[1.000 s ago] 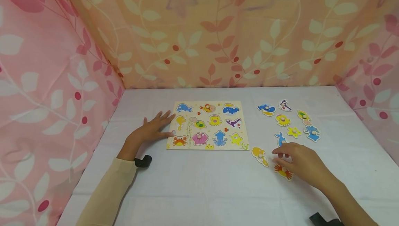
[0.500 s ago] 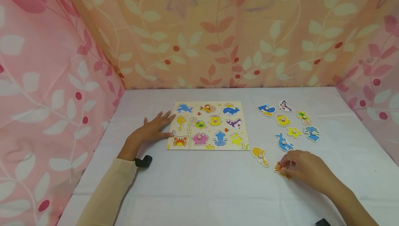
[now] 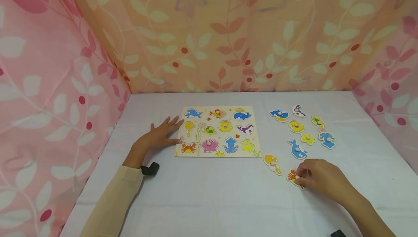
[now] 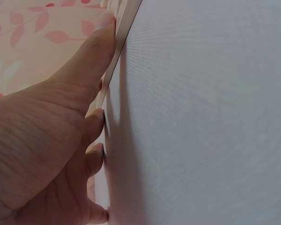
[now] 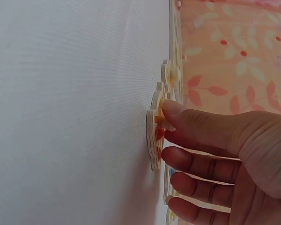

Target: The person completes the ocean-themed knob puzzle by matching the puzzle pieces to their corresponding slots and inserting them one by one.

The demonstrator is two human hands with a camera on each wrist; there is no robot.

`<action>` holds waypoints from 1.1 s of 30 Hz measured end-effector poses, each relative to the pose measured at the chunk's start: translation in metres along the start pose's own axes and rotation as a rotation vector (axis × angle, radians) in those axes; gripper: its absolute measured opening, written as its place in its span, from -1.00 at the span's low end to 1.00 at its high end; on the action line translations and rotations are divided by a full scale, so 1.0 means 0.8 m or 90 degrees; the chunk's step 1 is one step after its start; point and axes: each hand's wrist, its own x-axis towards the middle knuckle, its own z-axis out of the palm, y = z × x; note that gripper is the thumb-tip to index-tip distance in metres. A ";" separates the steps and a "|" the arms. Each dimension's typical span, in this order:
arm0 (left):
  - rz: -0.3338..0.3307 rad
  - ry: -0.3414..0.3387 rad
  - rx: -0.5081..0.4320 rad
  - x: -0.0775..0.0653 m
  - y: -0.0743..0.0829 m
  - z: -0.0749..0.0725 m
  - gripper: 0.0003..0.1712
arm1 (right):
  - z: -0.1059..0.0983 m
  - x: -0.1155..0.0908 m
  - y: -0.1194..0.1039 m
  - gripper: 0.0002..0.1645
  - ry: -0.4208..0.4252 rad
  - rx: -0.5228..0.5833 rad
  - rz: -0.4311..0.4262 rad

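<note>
My left hand (image 3: pixel 160 135) rests with spread fingers at the left edge of a wooden puzzle board (image 3: pixel 255 135) printed with sea animals. In the left wrist view, the thumb (image 4: pixel 100 44) lies along the board's side. My right hand (image 3: pixel 321 179) pinches the small knob of the crab puzzle piece (image 3: pixel 291 175) between thumb and index finger. The right wrist view has the crab piece (image 5: pixel 152 136) standing close over the white cloth, its other fingers loosely bent. Just left of this hand lies a seahorse piece (image 3: pixel 270 160); beyond it lies a blue dolphin piece (image 3: pixel 295 146).
Several more knobbed pieces lie right of the board, among them a blue whale (image 3: pixel 281 112), a yellow starfish (image 3: pixel 304 136) and a blue squid (image 3: pixel 324 135). A pink shell piece (image 3: pixel 213 149) sits in the board. Patterned curtains (image 3: pixel 202 66) enclose the table.
My right hand has moved down and slightly right from beside the dolphin piece to the crab piece and taken its knob. The left hand and the board have stayed put.
</note>
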 end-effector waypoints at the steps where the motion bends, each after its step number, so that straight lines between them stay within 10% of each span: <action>1: 0.000 0.002 0.003 0.000 0.000 0.001 0.07 | 0.001 -0.001 0.000 -0.77 0.002 0.002 0.003; 33: -0.008 -0.009 0.003 -0.003 0.003 -0.003 0.06 | -0.018 0.027 -0.042 -0.80 0.105 0.004 -0.098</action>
